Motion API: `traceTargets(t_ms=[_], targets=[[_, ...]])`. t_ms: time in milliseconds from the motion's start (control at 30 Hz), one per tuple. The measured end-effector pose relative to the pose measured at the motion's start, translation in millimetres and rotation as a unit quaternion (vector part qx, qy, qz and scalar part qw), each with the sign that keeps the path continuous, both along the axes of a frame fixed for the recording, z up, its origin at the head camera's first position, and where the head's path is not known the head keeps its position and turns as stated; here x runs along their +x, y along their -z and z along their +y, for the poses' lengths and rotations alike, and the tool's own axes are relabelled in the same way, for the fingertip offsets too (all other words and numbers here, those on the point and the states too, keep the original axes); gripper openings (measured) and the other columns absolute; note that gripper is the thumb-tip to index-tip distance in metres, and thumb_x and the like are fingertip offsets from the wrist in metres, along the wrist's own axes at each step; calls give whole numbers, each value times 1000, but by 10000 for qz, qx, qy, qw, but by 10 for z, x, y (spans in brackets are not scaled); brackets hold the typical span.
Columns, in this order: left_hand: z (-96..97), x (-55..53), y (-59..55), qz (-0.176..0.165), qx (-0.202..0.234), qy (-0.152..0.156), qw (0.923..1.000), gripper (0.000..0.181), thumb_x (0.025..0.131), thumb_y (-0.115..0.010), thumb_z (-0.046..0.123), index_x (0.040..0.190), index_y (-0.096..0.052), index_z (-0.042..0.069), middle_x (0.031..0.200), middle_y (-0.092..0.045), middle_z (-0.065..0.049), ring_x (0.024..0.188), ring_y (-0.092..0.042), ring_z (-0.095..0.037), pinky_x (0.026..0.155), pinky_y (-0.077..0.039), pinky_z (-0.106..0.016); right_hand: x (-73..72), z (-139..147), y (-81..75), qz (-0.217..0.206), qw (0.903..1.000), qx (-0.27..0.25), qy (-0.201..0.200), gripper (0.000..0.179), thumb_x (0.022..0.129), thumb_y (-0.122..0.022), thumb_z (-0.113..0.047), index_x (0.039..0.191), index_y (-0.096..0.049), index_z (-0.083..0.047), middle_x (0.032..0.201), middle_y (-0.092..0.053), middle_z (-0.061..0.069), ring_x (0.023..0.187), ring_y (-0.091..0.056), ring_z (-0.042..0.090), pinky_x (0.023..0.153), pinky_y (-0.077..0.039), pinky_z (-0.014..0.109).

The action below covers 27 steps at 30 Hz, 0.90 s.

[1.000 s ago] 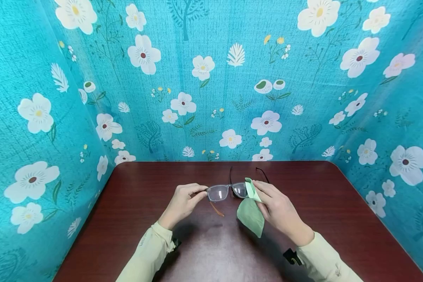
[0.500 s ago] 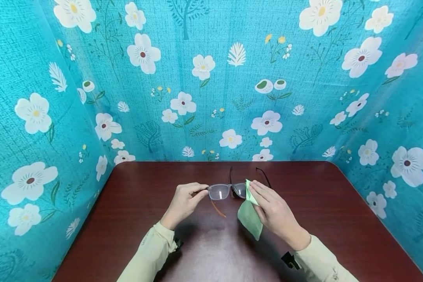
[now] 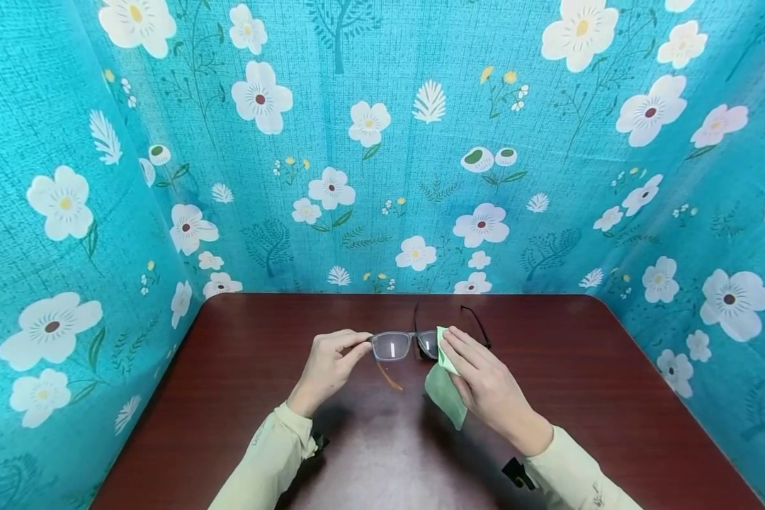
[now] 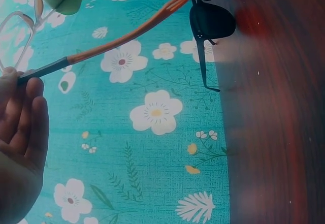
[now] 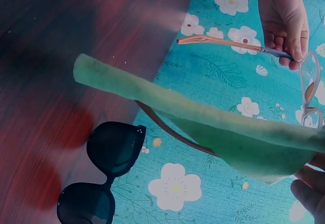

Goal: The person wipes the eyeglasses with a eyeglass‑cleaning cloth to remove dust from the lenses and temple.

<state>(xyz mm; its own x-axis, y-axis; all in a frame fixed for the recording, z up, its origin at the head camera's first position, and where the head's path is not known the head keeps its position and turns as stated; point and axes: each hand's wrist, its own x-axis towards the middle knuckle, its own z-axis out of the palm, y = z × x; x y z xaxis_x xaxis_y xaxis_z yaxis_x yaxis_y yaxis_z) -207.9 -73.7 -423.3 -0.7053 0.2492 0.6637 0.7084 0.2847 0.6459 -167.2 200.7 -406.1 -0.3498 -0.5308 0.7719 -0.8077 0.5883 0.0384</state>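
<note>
My left hand (image 3: 328, 365) pinches a pair of eyeglasses (image 3: 392, 346) with a clear frame by its left hinge, above the table. An orange-brown temple (image 4: 122, 41) with a dark section near the hinge hangs down from it. At the other lens, my right hand (image 3: 494, 386) grips a light green cleaning cloth (image 3: 445, 393), folded over that side of the glasses, and its lower end dangles free. The cloth (image 5: 152, 97) hides most of the right lens and part of the right temple in the right wrist view. My right fingertips are partly hidden there.
Black sunglasses (image 5: 117, 148) rest on the dark red-brown table (image 3: 261, 319), behind the eyeglasses as seen from the head, with their temples pointing to the back edge. A blue flowered curtain (image 3: 382, 177) encloses the back and sides.
My right hand and the cloth have shifted slightly left along the right lens, covering more of it. The fingers now lie flatter over the cloth. My left hand keeps its hold on the eyeglasses.
</note>
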Motion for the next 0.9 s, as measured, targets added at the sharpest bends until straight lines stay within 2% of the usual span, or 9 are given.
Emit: traceTargets(t_ms=[133,300,500,900], targets=[[19,9,0,54,31,-120,9999,16,80,-72,-2,95,-73,-1,84,-70,-8,73,-66,-18,61,-52,-22,8,-3,-4,-158,9998,84,106,44,104,-34,-23,122,-59,7,125,-57,22,116,-53,37,104,-33,32],[18,14,9,18,124,-108,9999,16,81,-73,3,97,-74,5,85,-70,-3,73,-65,-14,60,-52,-21,30,-2,-8,-337,9991,176,177,47,104,-32,-26,124,-58,6,128,-55,21,118,-52,36,105,-31,30],[26,12,6,152,97,-13,9998,14,84,-71,9,98,-75,9,86,-70,2,71,-63,-7,58,-50,-21,44,-14,-24,-240,9996,130,85,45,104,-33,-24,122,-59,8,126,-56,22,115,-53,37,105,-32,31],[102,12,24,224,144,61,9996,15,86,-70,13,100,-74,11,87,-70,3,67,-59,-5,55,-49,-20,51,-50,-67,-1,9999,-9,-121,42,103,-36,-21,121,-59,9,124,-57,23,113,-55,37,103,-34,35]])
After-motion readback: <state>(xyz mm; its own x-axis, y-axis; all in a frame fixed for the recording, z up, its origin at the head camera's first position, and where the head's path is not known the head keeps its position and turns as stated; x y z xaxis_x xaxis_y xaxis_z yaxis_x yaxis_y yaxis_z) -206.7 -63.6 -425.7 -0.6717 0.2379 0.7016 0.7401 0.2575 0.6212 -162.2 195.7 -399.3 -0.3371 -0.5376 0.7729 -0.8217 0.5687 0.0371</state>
